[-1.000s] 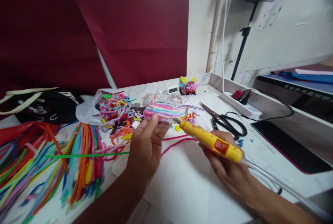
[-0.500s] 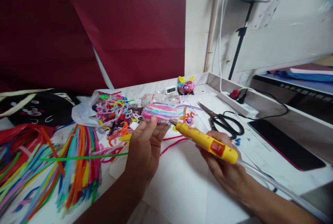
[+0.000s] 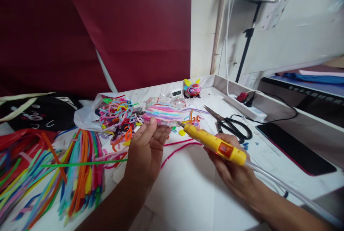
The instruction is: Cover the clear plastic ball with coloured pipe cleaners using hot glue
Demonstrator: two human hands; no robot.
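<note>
My left hand point(image 3: 146, 148) holds up a rounded piece covered in rows of pastel pipe cleaners point(image 3: 162, 112), thumb in front and fingers beneath. In my right hand point(image 3: 233, 166) is a yellow hot glue gun point(image 3: 212, 141), a clear glue stick point(image 3: 285, 184) running out of its back end. The nozzle points left and sits close to the lower right edge of the striped piece; whether it touches cannot be made out. A dark pink pipe cleaner point(image 3: 174, 152) lies on the white paper point(image 3: 185, 188) below.
Bundled pipe cleaners point(image 3: 83, 170) and a bag of tangled scraps point(image 3: 115, 111) lie left. Right are black-handled scissors point(image 3: 228, 123), a phone point(image 3: 295, 148) and a power strip point(image 3: 247, 107). A horned colourful figure point(image 3: 192, 88) and small digital clock point(image 3: 176, 93) stand behind.
My left hand and the striped piece have shifted slightly left. The glue gun has stayed nearly in place, its nozzle a little farther right relative to the piece.
</note>
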